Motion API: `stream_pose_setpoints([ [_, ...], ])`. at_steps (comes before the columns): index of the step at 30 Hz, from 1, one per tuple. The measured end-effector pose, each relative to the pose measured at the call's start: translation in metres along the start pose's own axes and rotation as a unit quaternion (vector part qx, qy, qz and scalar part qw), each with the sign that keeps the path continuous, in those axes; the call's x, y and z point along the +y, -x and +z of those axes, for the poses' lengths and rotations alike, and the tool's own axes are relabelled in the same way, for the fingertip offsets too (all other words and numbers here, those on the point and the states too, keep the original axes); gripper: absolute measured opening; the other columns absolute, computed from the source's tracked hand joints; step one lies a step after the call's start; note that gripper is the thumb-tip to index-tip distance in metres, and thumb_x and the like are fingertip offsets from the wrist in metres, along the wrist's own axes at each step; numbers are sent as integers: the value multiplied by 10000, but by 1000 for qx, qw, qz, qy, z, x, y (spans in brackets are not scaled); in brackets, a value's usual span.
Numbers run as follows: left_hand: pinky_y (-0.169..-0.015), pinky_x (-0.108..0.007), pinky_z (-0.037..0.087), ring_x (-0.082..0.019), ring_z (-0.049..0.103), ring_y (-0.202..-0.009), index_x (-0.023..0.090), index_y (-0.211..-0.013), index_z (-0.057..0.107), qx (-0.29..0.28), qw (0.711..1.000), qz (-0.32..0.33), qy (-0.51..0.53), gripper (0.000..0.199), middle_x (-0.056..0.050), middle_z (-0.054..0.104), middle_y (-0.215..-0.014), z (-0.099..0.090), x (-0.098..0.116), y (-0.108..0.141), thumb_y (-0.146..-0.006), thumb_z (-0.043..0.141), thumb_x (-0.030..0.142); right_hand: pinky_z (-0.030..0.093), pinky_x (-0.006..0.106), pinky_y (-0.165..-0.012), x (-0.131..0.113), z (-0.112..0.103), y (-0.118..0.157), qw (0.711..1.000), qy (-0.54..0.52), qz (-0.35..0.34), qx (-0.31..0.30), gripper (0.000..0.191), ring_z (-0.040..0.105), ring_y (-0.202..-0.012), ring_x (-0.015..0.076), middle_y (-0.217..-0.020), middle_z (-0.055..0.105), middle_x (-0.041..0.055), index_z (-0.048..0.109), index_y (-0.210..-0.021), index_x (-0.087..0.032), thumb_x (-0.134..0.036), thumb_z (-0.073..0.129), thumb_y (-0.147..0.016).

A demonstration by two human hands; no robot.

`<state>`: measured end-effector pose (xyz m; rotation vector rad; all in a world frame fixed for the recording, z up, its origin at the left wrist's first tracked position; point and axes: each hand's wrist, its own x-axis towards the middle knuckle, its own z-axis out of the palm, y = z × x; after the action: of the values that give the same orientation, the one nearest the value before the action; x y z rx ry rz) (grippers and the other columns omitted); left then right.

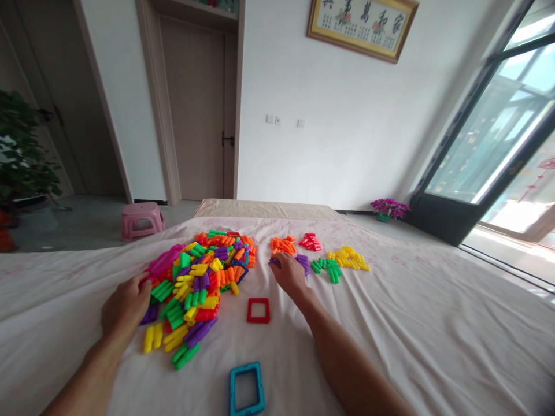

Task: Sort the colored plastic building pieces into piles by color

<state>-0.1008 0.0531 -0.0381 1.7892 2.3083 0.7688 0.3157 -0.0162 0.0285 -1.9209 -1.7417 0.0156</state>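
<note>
Head: right hand [287,271] pinches purple piece [274,263]; left [125,304], pile [200,283].

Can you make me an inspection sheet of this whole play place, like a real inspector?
Surface: pale, creased cloth with a faint pink pattern.
Pieces: one big mixed pile; smaller orange pile, red pile, purple pile, green pile and yellow pile.
Clutter: red square frame and blue frame, lying apart from the piles.
Hands: left hand at the mixed pile's left edge, grip hidden; right hand beside the purple pile, purple showing at its fingertips, grip unclear.
Cables: nothing seen.
Surroundings: pink stool, leafy plant, magenta flowers, framed picture on the wall.
</note>
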Motion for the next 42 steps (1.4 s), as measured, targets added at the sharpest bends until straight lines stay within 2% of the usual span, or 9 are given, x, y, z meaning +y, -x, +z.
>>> stream_pose_setpoints([
  [6,-948,-458,509,-362,675,-1161,163,-1373,671,-3,1000,-4,-2,616,-195,704,-1345,4,-4,-3,-999,299,483,465,313,-867,36,-16,-16,991,55,111,45,294,665,-1147,244,-1267,715,73,732,-1238,-255,-287,600,-977],
  [10,-966,-475,501,-374,665,-1190,165,-1387,658,-9,1000,-3,-3,629,-202,690,-1365,5,-5,-4,-1003,280,489,475,339,-953,46,-17,-21,987,47,116,98,379,631,-1232,256,-1328,688,87,721,-1295,-252,-186,599,-942],
  [14,-944,-466,516,-363,679,-1158,162,-1374,669,-1,1000,2,-8,611,-200,705,-1338,2,-3,-2,-1004,295,472,500,314,-944,34,-10,-19,994,-39,37,91,311,678,-1129,219,-1214,739,60,778,-1136,-236,-126,580,-922],
  [18,-943,-460,522,-360,678,-1163,166,-1374,675,-2,1000,-4,-8,608,-192,705,-1346,0,1,0,-997,307,470,522,266,-825,-1,-3,-5,985,-125,-121,6,263,710,-910,172,-1022,771,40,792,-1033,-222,-95,613,-889],
  [20,-954,-465,520,-365,676,-1166,175,-1385,674,-3,1000,-10,-6,616,-189,707,-1343,-1,2,0,-991,310,479,521,259,-791,-23,1,7,962,-155,-218,-48,225,706,-850,164,-963,769,34,793,-993,-221,-99,644,-877],
  [23,-952,-479,519,-380,675,-1165,189,-1406,668,-13,1000,-20,-3,639,-195,700,-1348,-1,3,0,-985,300,499,523,280,-864,-54,8,28,910,-173,-360,-113,192,712,-898,175,-957,777,28,784,-967,-229,-110,667,-873],
  [25,-948,-483,517,-386,673,-1166,195,-1414,664,-16,1000,-22,0,649,-196,693,-1362,-2,4,0,-985,288,503,521,296,-916,-69,15,41,883,-168,-414,-141,184,713,-954,188,-984,781,30,774,-988,-231,-126,663,-887],
  [35,-951,-478,506,-382,672,-1152,171,-1383,687,4,1000,-14,7,624,-202,704,-1338,1,2,0,-985,318,479,499,310,-945,-88,38,64,890,-96,-411,-173,352,661,-1082,211,-1203,716,51,703,-1272,-273,-299,742,-922],
  [42,-969,-505,510,-396,666,-1167,172,-1368,690,14,999,-7,28,618,-204,694,-1354,3,0,1,-983,325,488,496,301,-924,-90,50,66,902,-106,-383,-167,183,659,-1026,210,-1106,734,54,733,-1134,-219,-290,710,-967],
])
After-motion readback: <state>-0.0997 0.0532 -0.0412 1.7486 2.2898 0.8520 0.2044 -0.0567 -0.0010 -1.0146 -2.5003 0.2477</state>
